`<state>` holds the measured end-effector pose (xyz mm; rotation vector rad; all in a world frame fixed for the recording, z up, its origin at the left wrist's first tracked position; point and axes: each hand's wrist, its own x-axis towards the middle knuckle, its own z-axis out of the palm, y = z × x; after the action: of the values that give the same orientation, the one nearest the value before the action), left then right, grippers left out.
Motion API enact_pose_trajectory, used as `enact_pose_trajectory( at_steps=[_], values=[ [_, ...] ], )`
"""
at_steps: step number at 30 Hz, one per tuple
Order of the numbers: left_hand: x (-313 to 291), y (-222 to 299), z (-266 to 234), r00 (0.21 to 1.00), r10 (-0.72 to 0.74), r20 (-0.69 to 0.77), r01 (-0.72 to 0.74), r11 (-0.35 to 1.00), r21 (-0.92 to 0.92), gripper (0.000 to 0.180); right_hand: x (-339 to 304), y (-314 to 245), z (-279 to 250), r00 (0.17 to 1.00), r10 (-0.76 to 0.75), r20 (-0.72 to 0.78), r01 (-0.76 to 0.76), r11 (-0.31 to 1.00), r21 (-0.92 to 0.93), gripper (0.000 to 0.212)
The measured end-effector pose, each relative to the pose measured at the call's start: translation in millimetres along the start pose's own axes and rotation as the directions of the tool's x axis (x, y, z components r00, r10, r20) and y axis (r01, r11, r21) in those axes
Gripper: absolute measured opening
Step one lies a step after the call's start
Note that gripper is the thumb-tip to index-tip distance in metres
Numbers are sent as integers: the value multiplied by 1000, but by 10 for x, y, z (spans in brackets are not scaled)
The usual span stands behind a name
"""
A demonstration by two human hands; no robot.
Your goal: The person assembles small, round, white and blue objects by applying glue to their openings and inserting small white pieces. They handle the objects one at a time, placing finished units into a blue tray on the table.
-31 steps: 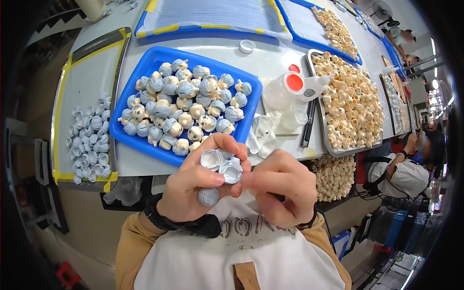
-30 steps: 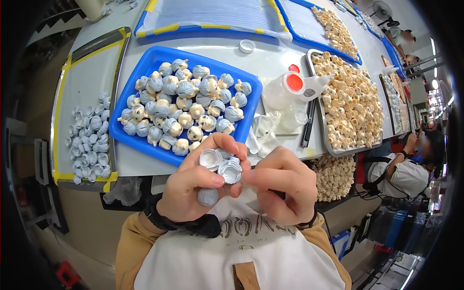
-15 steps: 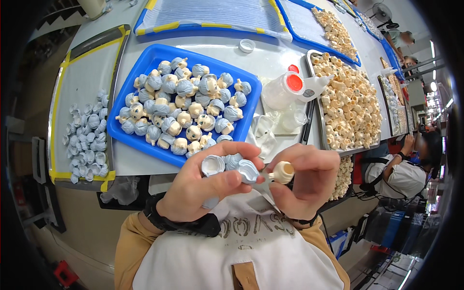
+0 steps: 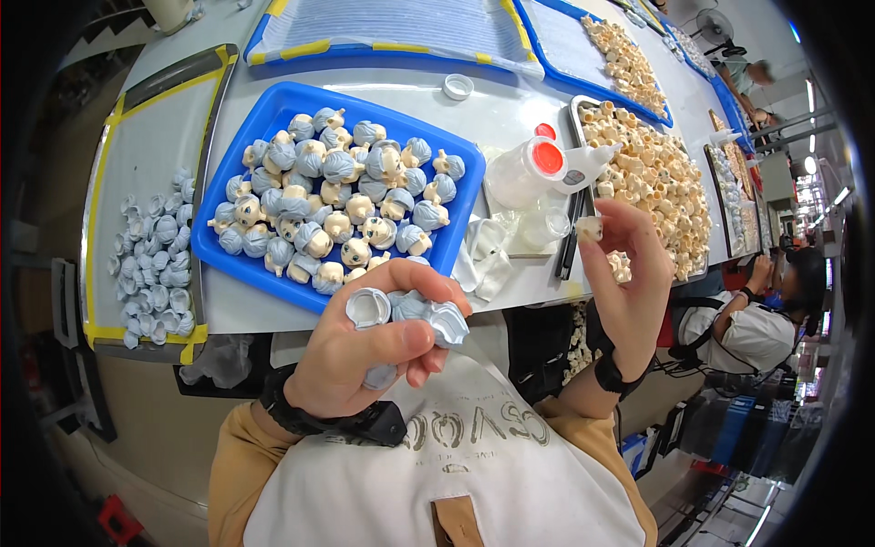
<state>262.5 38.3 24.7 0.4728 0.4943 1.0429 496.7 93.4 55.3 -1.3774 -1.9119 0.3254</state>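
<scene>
My left hand (image 4: 369,342) is closed around several small grey-blue doll hair pieces (image 4: 428,314), held just in front of my chest below the table edge. My right hand (image 4: 629,273) is raised to the right and pinches one small cream doll head (image 4: 590,228) between thumb and fingers. A blue tray (image 4: 273,109) ahead of my left hand holds several finished doll heads with grey-blue hair (image 4: 346,205). A metal tray (image 4: 576,108) of bare cream heads (image 4: 652,182) lies behind my right hand.
A white glue bottle with a red cap (image 4: 529,169) lies between the two trays, with a small clear cup (image 4: 547,223) beside it. Loose grey-blue hair pieces (image 4: 150,260) lie on a grey mat at left. A seated person (image 4: 756,319) works at right.
My hands were together at my chest over the hair pieces. The right hand has moved away up and to the right, now holding a cream head; the left stayed put.
</scene>
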Motion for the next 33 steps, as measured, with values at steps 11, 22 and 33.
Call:
enact_pose_trajectory(
  at_steps=[11,22,33],
  values=[
    [-22,-16,-55,990,31,136,-28,999,-25,35,138,36,-38,969,-81,234,116,983,-140,21],
    [-23,14,31,999,-43,-14,44,998,55,45,118,52,-27,971,-116,208,156,970,-188,20],
    [-58,-29,38,999,37,-11,-35,989,142,41,13,120,-2,985,-173,12,173,977,-123,26]
  ],
)
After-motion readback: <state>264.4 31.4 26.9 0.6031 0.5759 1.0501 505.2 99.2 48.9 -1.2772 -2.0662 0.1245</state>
